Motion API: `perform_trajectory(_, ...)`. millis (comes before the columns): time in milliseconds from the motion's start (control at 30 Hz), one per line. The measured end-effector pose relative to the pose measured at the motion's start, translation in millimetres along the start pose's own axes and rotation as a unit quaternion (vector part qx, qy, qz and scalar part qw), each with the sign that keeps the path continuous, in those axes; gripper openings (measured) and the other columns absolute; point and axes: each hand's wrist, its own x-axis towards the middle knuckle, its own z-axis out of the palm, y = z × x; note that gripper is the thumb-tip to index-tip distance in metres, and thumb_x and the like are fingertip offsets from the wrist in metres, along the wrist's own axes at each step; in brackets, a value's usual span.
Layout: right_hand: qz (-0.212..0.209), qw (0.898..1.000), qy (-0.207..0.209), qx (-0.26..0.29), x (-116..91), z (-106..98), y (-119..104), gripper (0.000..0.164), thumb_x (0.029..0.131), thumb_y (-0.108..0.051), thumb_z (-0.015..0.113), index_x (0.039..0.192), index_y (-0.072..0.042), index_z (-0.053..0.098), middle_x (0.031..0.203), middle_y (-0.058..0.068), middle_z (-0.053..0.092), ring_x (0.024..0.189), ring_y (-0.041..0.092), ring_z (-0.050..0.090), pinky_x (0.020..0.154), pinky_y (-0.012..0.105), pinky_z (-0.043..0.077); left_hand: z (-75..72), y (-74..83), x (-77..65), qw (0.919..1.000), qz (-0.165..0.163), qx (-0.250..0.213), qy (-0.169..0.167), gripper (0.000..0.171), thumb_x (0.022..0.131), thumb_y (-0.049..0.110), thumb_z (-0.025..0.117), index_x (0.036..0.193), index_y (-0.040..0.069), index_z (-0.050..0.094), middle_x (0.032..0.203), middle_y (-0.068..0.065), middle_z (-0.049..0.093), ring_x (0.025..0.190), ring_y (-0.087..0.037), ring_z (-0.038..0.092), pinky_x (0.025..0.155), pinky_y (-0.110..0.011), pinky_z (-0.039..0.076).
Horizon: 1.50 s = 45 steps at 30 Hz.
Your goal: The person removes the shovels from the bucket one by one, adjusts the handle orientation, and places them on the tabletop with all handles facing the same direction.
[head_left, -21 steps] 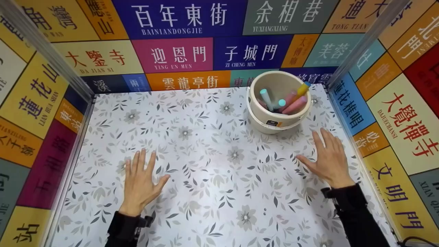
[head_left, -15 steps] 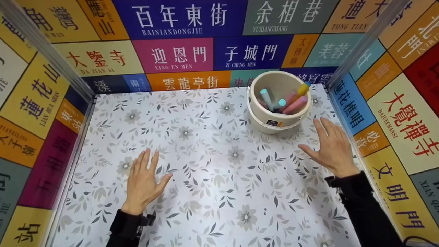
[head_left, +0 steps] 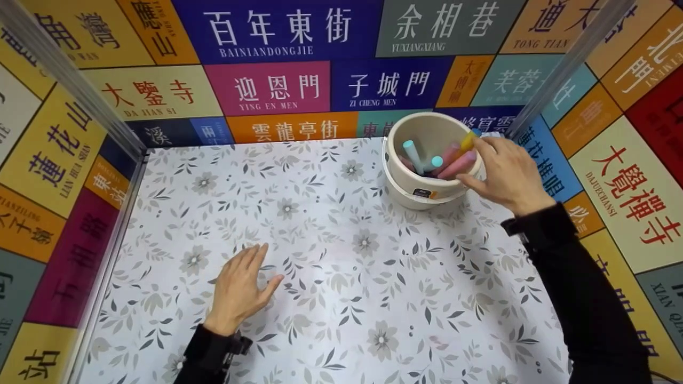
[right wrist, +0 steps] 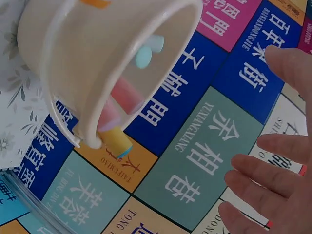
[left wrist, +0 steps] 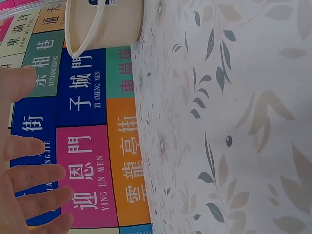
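A cream bucket (head_left: 448, 191) stands upright at the back right of the table, its thin handle lowered against the front. Several thick marker-like sticks lie inside: pale teal ones (head_left: 412, 153), pink ones (head_left: 460, 164) and a yellow one (head_left: 467, 142) with a blue end leaning on the right rim. My right hand (head_left: 507, 173) hovers over that rim, fingers extended near the yellow stick; the right wrist view shows a gap between hand (right wrist: 273, 170) and bucket (right wrist: 63, 63). Over the table's left half, my left hand (head_left: 241, 288) holds nothing, thumb spread from its fingers.
A white table covering (head_left: 320, 256) with grey flowers and leaves lies under both hands. Colourful panels of Chinese lettering (head_left: 277, 85) wall in the back and both sides. Clear corner strips (head_left: 555, 64) stand where the walls meet, close behind the bucket.
My right hand has moved forward and up from beside the bucket to over its right rim. My left hand has shifted slightly right. The bucket stays in place.
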Motion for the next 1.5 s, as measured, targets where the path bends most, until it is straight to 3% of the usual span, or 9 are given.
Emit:
perform_trajectory(233, 0.025, 0.994, -0.102, -0.023, 38, 14, 11, 0.063, 0.093, -0.03, 0.076, 0.139, 0.007, 0.055, 0.132, 0.035, 0.057, 0.12, 0.053, 0.056, 0.105, 0.069, 0.047, 12.0, 11.7, -3.5, 0.9997, 0.025, 0.003, 0.001, 0.058, 0.087, 0.039, 0.079, 0.131, 0.002, 0.069, 0.118, -0.018, 0.075, 0.106, -0.037, 0.072, 0.086, -0.05, 0.062)
perform_trajectory(400, 0.022, 0.99, -0.136, -0.037, 58, 38, 19, 0.062, 0.091, -0.025, 0.075, 0.138, 0.011, 0.055, 0.132, 0.036, 0.056, 0.12, 0.054, 0.056, 0.105, 0.068, 0.047, 20.3, 19.4, -4.4, 0.9991, 0.042, 0.0, 0.0, 0.05, 0.087, 0.037, 0.079, 0.124, 0.004, 0.072, 0.111, -0.014, 0.077, 0.099, -0.032, 0.073, 0.081, -0.045, 0.063)
perform_trajectory(600, 0.038, 0.982, -0.18, -0.051, 77, 57, 23, 0.075, 0.088, -0.027, 0.08, 0.146, 0.008, 0.049, 0.142, 0.036, 0.05, 0.13, 0.056, 0.049, 0.112, 0.07, 0.041, 27.2, 25.0, -3.7, 0.9983, 0.057, -0.004, -0.004, 0.045, 0.085, 0.036, 0.082, 0.117, 0.006, 0.074, 0.105, -0.01, 0.078, 0.093, -0.028, 0.073, 0.08, -0.04, 0.062)
perform_trajectory(667, 0.039, 0.979, -0.192, -0.059, 82, 61, 23, 0.07, 0.091, -0.025, 0.077, 0.146, 0.007, 0.049, 0.142, 0.036, 0.051, 0.131, 0.056, 0.048, 0.112, 0.07, 0.041, 28.4, 26.0, -3.8, 0.9982, 0.06, -0.002, -0.005, 0.044, 0.085, 0.036, 0.083, 0.116, 0.007, 0.075, 0.103, -0.009, 0.078, 0.092, -0.027, 0.073, 0.081, -0.04, 0.062)
perform_trajectory(833, 0.032, 0.975, -0.204, -0.08, 92, 63, 21, 0.05, 0.095, -0.013, 0.064, 0.139, 0.009, 0.054, 0.135, 0.036, 0.055, 0.126, 0.055, 0.052, 0.107, 0.068, 0.045, 30.5, 27.4, -3.9, 0.9976, 0.068, 0.004, -0.01, 0.043, 0.085, 0.038, 0.082, 0.115, 0.007, 0.076, 0.098, -0.007, 0.079, 0.089, -0.027, 0.073, 0.079, -0.04, 0.062)
perform_trajectory(933, 0.032, 0.972, -0.218, -0.087, 96, 63, 18, 0.054, 0.092, -0.017, 0.072, 0.135, 0.011, 0.055, 0.129, 0.036, 0.057, 0.121, 0.055, 0.055, 0.103, 0.068, 0.047, 31.4, 27.6, -3.9, 0.9975, 0.07, 0.005, -0.015, 0.041, 0.086, 0.039, 0.081, 0.114, 0.008, 0.076, 0.096, -0.005, 0.079, 0.089, -0.026, 0.073, 0.077, -0.039, 0.062)
perform_trajectory(1067, 0.023, 0.967, -0.23, -0.106, 98, 67, 15, 0.07, 0.08, -0.028, 0.09, 0.127, 0.012, 0.058, 0.121, 0.035, 0.06, 0.117, 0.054, 0.059, 0.103, 0.069, 0.048, 32.0, 27.9, -4.3, 0.9974, 0.068, 0.0, -0.024, 0.041, 0.087, 0.039, 0.08, 0.115, 0.009, 0.075, 0.095, -0.003, 0.078, 0.089, -0.026, 0.072, 0.076, -0.038, 0.062)
perform_trajectory(1300, 0.033, 0.962, -0.24, -0.124, 93, 78, 13, 0.058, 0.081, -0.023, 0.089, 0.119, 0.013, 0.063, 0.114, 0.035, 0.061, 0.112, 0.051, 0.06, 0.095, 0.066, 0.054, 32.7, 29.0, -5.3, 0.9974, 0.061, 0.002, -0.039, 0.044, 0.088, 0.04, 0.08, 0.118, 0.009, 0.074, 0.096, -0.004, 0.078, 0.089, -0.025, 0.072, 0.075, -0.038, 0.062)
perform_trajectory(1500, 0.03, 0.963, -0.225, -0.143, 92, 88, 15, 0.056, 0.08, -0.023, 0.09, 0.113, 0.014, 0.066, 0.114, 0.035, 0.064, 0.113, 0.052, 0.06, 0.096, 0.063, 0.054, 33.0, 28.8, -4.9, 0.9975, 0.061, -0.001, -0.035, 0.045, 0.088, 0.04, 0.08, 0.118, 0.008, 0.074, 0.095, -0.004, 0.078, 0.088, -0.026, 0.072, 0.075, -0.038, 0.062)
